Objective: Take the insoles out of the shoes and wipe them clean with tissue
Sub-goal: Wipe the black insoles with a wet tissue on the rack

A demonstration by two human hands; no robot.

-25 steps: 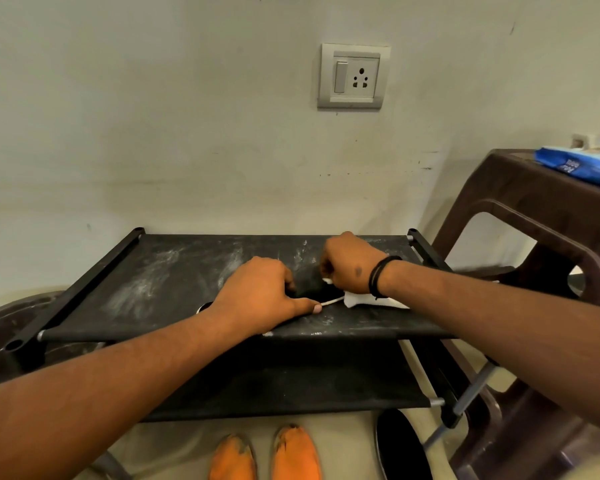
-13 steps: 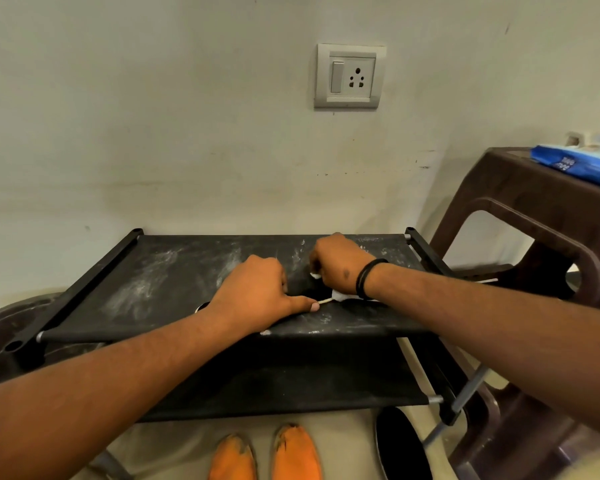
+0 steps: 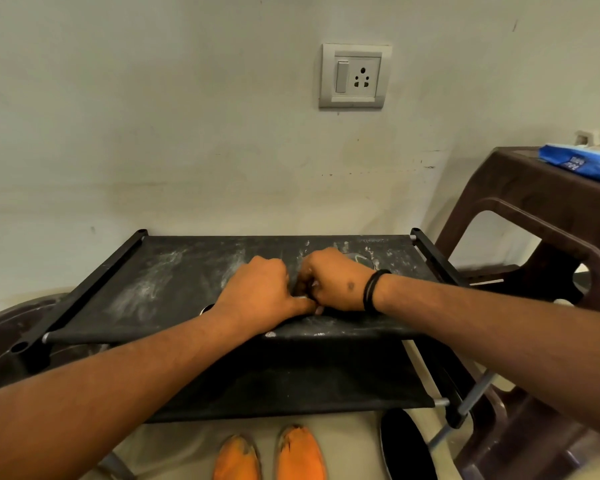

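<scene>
Pressing together at six o'clock on the dusty black fabric shelf, the left hand and right hand are curling their fingers, probably steadying and wiping a dark insole hidden beneath; I cannot tell what they grip.

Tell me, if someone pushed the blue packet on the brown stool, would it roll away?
Probably not. The flat blue plastic packet lies low and wide on the dark brown plastic stool, so it would likely slide rather than roll or tip. It looks like a soft wrapper, so it may be light and bend a little when lifted, though only part of it shows.
</scene>
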